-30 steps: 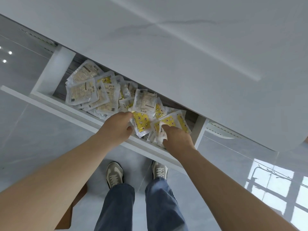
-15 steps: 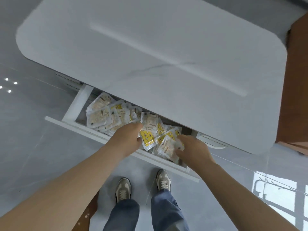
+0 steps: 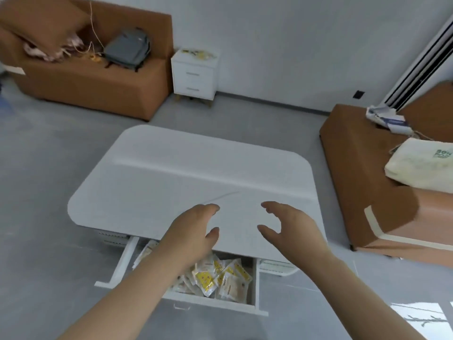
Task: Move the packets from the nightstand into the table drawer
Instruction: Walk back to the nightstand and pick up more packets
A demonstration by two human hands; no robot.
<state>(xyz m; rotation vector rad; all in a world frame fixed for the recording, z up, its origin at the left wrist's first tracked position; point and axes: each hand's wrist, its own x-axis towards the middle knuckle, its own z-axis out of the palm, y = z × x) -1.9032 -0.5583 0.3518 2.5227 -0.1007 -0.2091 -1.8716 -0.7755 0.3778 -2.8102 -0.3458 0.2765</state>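
The white table's drawer (image 3: pixel 255 285) stands pulled out below me, holding a heap of clear and yellow packets (image 3: pixel 220 276). My left hand (image 3: pixel 193 231) and my right hand (image 3: pixel 291 227) hover empty above the near edge of the white table (image 3: pixel 196 173), fingers loosely spread, palms facing each other. My left forearm hides part of the heap. Across the room a white nightstand (image 3: pixel 195 74) stands against the wall with a few yellowish packets (image 3: pixel 198 54) on top.
A brown sofa (image 3: pixel 85 77) with a grey backpack (image 3: pixel 127 49) stands left of the nightstand. A brown bench (image 3: pixel 367 173) with a cream pillow (image 3: pixel 421 168) and papers sits to the right. Grey floor lies between table and nightstand.
Both hands have let go of the packets and risen out of the drawer to above the table edge. My view has lifted from the drawer to the whole room.
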